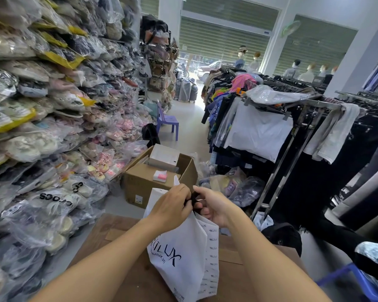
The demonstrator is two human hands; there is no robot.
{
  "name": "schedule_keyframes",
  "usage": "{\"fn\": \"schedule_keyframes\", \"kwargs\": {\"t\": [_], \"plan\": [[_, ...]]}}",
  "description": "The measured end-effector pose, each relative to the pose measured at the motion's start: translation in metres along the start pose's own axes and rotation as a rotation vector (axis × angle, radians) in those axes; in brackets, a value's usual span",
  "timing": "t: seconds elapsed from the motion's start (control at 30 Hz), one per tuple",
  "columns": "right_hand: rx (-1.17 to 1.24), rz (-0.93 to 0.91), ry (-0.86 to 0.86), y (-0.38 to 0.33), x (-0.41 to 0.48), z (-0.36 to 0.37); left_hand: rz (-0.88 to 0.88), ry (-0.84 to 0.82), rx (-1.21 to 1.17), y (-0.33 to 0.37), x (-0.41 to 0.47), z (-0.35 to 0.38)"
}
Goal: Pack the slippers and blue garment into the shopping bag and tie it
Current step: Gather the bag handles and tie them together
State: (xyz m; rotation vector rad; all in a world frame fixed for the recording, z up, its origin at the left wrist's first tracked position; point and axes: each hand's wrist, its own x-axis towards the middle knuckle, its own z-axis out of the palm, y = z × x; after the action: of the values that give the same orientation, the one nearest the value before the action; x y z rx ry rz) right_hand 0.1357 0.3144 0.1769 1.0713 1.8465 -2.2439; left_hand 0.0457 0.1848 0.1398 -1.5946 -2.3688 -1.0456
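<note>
Bag [181, 247] stood on the table [127, 277], contents hidden, presumably packed. My left hand [172, 205] and right hand [212, 208] both pinched the black tie [194, 198] at its mouth; knot unfinished.

A single wide-angle view from the person's head, looking forward and down along both forearms. The left hand [172, 205] and right hand [212, 207] sit close, low in the middle, above the brown worktop [122, 240] at the bottom edge. Further up, the view runs down a shop aisle, with packed shelves [42, 105] along the left and clothes racks [303, 118] on the right, straight lines bowing toward the edges
</note>
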Motion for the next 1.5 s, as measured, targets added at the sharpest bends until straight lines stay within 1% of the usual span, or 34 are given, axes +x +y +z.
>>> {"fn": "schedule_keyframes", "kwargs": {"t": [0.13, 0.23, 0.3, 0.37, 0.43, 0.5, 0.57, 0.73, 0.83, 0.9, 0.93, 1.0, 1.07, 1.13, 1.2, 1.27, 1.33, 1.5], "plan": [[-0.186, -0.12, 0.048, 0.002, 0.001, -0.006, -0.014, -0.156, -0.063, -0.002, 0.004, -0.016], [-0.312, -0.204, 0.104, 0.006, 0.0, -0.008, -0.026, -0.215, 0.015, -0.005, 0.007, -0.028], [-0.37, -0.257, 0.136, 0.008, 0.0, -0.007, -0.02, -0.185, 0.1, -0.005, 0.006, -0.031], [-0.432, -0.309, 0.176, 0.008, 0.0, -0.004, 0.023, -0.124, 0.204, -0.004, 0.006, -0.032], [-0.551, -0.365, 0.232, 0.009, 0.002, -0.003, 0.053, -0.091, 0.283, -0.004, 0.007, -0.031], [-0.669, -0.411, 0.272, 0.009, 0.004, -0.002, 0.034, -0.073, 0.313, -0.003, 0.007, -0.029], [-0.737, -0.446, 0.303, 0.01, 0.004, -0.002, -0.001, -0.066, 0.351, -0.002, 0.007, -0.029], [-0.713, -0.466, 0.301, 0.011, 0.001, -0.006, -0.114, -0.094, 0.377, 0.001, 0.009, -0.028], [-0.725, -0.487, 0.277, 0.012, -0.001, -0.001, -0.187, -0.073, 0.396, 0.009, 0.011, -0.027], [-0.742, -0.495, 0.271, 0.015, -0.004, 0.0, -0.204, -0.083, 0.407, 0.013, 0.012, -0.025], [-0.752, -0.487, 0.278, 0.017, -0.005, -0.002, -0.199, -0.115, 0.422, 0.014, 0.014, -0.026], [-0.784, -0.461, 0.308, 0.016, -0.008, -0.01, -0.149, -0.211, 0.434, 0.012, 0.021, -0.034], [-0.823, -0.454, 0.317, 0.01, -0.015, -0.02, -0.1, -0.306, 0.354, 0.008, 0.03, -0.048], [-0.841, -0.457, 0.255, 0.005, -0.024, -0.023, -0.043, -0.427, 0.336, 0.004, 0.038, -0.059], [-0.929, -0.439, 0.185, 0.002, -0.033, -0.02, -0.001, -0.565, 0.405, 0.001, 0.046, -0.061], [-1.111, -0.429, 0.18, 0.005, -0.036, -0.019, 0.043, -0.67, 0.51, -0.002, 0.053, -0.053], [-1.232, -0.449, 0.172, 0.01, -0.037, -0.018, 0.09, -0.716, 0.589, -0.003, 0.06, -0.044], [-1.261, -0.518, 0.048, 0.027, -0.041, -0.02, 0.251, -0.687, 0.726, 0.009, 0.067, -0.032]]}}
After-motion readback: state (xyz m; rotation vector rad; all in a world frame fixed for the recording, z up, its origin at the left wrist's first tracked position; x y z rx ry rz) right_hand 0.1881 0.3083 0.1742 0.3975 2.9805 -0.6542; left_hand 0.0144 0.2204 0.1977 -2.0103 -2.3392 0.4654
